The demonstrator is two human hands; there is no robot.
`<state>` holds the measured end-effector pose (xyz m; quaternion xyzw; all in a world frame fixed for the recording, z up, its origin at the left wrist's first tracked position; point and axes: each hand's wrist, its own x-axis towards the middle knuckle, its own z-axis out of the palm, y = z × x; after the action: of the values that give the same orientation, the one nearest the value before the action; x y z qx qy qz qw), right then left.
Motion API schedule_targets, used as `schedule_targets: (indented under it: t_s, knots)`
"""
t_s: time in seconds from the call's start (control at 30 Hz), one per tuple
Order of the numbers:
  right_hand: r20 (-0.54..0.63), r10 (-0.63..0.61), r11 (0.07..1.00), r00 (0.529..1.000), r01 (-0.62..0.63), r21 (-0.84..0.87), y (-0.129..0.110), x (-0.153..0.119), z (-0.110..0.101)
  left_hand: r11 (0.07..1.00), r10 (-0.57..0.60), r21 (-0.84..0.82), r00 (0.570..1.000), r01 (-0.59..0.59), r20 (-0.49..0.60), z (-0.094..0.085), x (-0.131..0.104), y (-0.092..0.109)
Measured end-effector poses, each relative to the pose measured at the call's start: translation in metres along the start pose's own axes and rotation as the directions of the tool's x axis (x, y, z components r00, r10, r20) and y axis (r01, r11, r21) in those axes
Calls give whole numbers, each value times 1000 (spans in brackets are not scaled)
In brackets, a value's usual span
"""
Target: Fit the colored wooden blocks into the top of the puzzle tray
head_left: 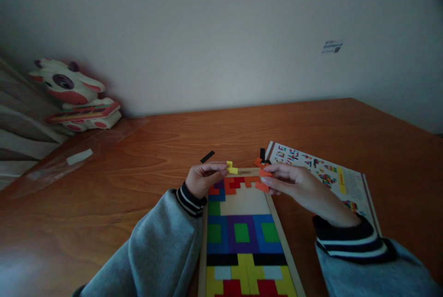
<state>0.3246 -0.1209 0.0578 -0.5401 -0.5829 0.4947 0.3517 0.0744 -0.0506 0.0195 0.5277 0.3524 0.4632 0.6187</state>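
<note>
My left hand is closed in a pinch on a small yellow puzzle piece, above the far left corner of a wooden puzzle board. At the far right corner, my right hand has its fingers closed around an orange puzzle piece. A second orange piece shows just below those fingertips; I cannot tell if it is held too. Coloured pieces fill the near part of the board, with red, orange, blue and green ones along its far and left edges. A bare pale patch shows between them.
A printed pattern sheet lies to the right, partly under my right forearm. Beyond the board are a loose black strip and more black and orange pieces near the sheet's corner. A cow-shaped toy keyboard stands at the back left by a curtain.
</note>
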Motion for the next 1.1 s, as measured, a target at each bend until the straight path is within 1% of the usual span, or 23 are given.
schedule_targets:
  t_s: [0.07, 0.13, 0.23, 0.37, 0.43, 0.53, 0.63, 0.73, 0.83, 0.97, 1.1]
  knots:
    - [54, 19, 993, 998, -13, -119, 8, 0, -3, 1000, -20, 19, 999, 21, -25, -2, 1, -2]
    - [76, 46, 985, 996, -32, -168, 14, 0, -1, 999, -35, 25, 999, 36, -41, -2, 1, -3]
    - [51, 62, 990, 997, -55, -126, 19, 1, 5, 998, -69, 5, 996, 70, -54, 0, -1, -2]
    - [47, 53, 995, 997, -49, -83, 18, 2, 10, 988, -144, -70, 988, 141, -46, 2, -2, -2]
    - [60, 52, 998, 997, -50, -25, 17, 2, 11, 982, -155, -111, 987, 150, -35, 1, -2, -2]
    - [95, 65, 997, 993, -68, 23, 17, 0, 11, 983, -146, -116, 989, 142, -28, 0, -1, -4]
    - [134, 76, 997, 988, -73, -28, 18, -2, 10, 983, -148, -112, 989, 144, -28, 0, -1, -5]
    - [158, 92, 987, 983, -69, -147, 16, -4, 9, 981, -156, -117, 987, 152, -25, 0, -1, -6]
    - [166, 69, 973, 984, -29, -228, 11, -6, 8, 981, -166, -103, 986, 163, -19, 0, 0, -6]
    - [114, 10, 976, 993, 15, -216, 8, -7, 9, 982, -168, -95, 985, 165, -27, -1, -1, -6]
    - [113, 23, 973, 993, 4, -232, 8, -6, 10, 982, -164, -102, 986, 160, -28, 0, -1, -6]
